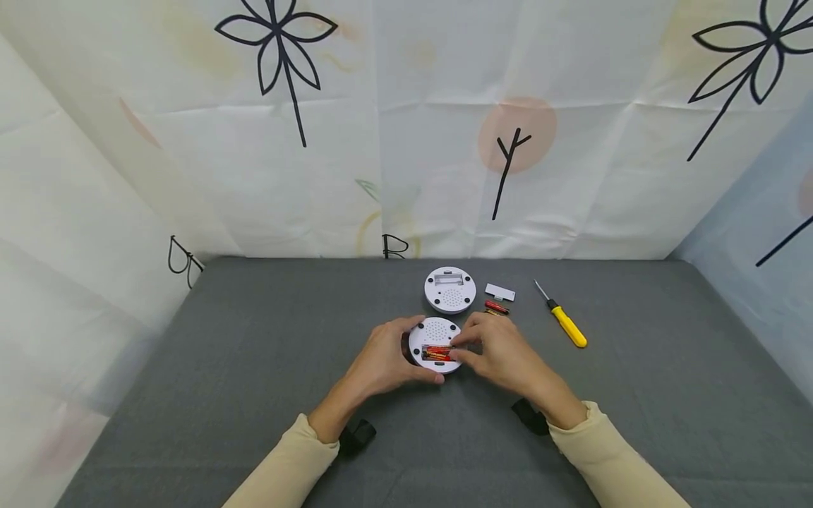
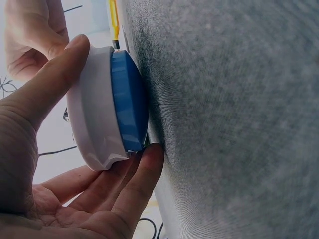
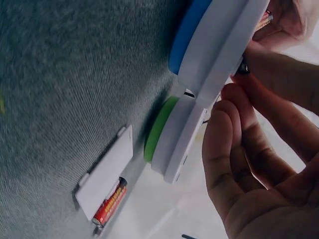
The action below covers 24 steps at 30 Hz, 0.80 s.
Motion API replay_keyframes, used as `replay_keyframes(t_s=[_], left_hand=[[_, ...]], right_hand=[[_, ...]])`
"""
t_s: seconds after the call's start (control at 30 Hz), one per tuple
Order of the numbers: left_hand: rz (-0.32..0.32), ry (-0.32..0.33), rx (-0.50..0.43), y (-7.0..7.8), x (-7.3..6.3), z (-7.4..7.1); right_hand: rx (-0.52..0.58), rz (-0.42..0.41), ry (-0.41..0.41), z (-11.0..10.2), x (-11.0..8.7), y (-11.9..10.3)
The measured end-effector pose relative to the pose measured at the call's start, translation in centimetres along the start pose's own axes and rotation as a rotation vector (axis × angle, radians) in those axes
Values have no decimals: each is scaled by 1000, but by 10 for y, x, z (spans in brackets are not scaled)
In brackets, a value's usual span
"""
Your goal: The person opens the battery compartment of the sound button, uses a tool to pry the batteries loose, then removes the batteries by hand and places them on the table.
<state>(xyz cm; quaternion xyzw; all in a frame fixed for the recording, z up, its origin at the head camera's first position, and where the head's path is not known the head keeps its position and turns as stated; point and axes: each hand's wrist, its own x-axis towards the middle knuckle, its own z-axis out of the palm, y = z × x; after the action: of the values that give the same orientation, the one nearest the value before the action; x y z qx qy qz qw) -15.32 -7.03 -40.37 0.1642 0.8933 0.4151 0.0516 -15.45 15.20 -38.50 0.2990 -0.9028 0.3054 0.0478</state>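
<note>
My left hand (image 1: 385,358) grips a round white device (image 1: 434,330) by its side, thumb and fingers around the rim. Its speckled back faces up, and the blue front (image 2: 130,102) is turned down close over the cloth. Red batteries (image 1: 435,353) lie in the open compartment. At the compartment's right end, thumb and index finger of my right hand (image 1: 502,347) pinch a battery, its far end partly hidden by the fingertips. Just beyond lies a second white device (image 1: 450,299), with a green front (image 3: 159,130) and a bare battery slot.
Right of the second device lie a white battery cover (image 1: 500,292) and loose red batteries (image 1: 497,307). Farther right is a yellow-handled screwdriver (image 1: 569,327). A grey cloth (image 1: 267,339) covers the table, with printed white curtains (image 1: 432,176) behind and at the sides.
</note>
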Motion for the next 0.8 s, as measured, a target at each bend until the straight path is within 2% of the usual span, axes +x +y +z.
replay_keyframes(t_s=[0.2, 0.27, 0.4, 0.6, 0.8], left_hand=[[-12, -5, -8, -1, 0, -1], [-23, -6, -13, -1, 0, -1], [-30, 0, -18, -1, 0, -2], [-34, -1, -25, -1, -1, -2], [-30, -6, -29, -2, -1, -2]], right_hand=[[79, 36, 90, -7, -3, 7], [100, 76, 132, -15, -5, 14], [67, 178, 186, -34, -13, 33], [9, 288, 169, -50, -25, 61], [23, 339, 109, -52, -28, 64]])
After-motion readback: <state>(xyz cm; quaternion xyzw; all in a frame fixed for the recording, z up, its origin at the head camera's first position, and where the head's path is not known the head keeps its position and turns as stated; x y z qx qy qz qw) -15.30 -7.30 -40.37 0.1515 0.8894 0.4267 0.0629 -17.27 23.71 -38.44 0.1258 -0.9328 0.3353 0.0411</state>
